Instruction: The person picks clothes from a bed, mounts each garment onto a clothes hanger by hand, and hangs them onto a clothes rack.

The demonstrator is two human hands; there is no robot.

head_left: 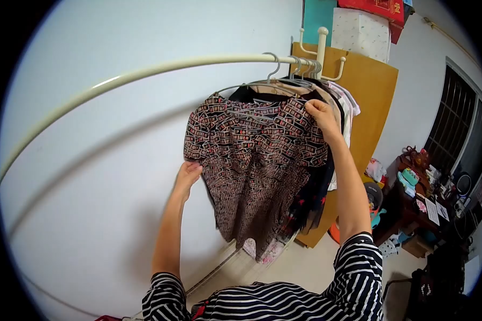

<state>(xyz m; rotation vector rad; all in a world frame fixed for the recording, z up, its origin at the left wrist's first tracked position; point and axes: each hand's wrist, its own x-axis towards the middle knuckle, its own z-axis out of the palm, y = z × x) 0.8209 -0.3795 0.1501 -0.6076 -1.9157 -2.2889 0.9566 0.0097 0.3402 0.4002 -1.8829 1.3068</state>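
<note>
A short-sleeved patterned dress [251,155] in black, red and cream hangs on a grey hanger [273,68] from the cream clothes rail [160,68]. My right hand [322,115] pinches the dress at its right shoulder, close to the hanger's end. Lower on the other side, my left hand [188,175] grips the hem of the left sleeve, its fingertips partly hidden. Behind the dress, several other garments hang close together, among them a dark one with red motifs [308,200] and pale ones [349,104].
A wooden wardrobe [375,107] stands behind the rail, with a white patterned box [361,33] and a red box [377,6] above. A cluttered dark desk [399,206] is at the right. White wall runs along the left; the rack's lower bar [211,273] crosses near the floor.
</note>
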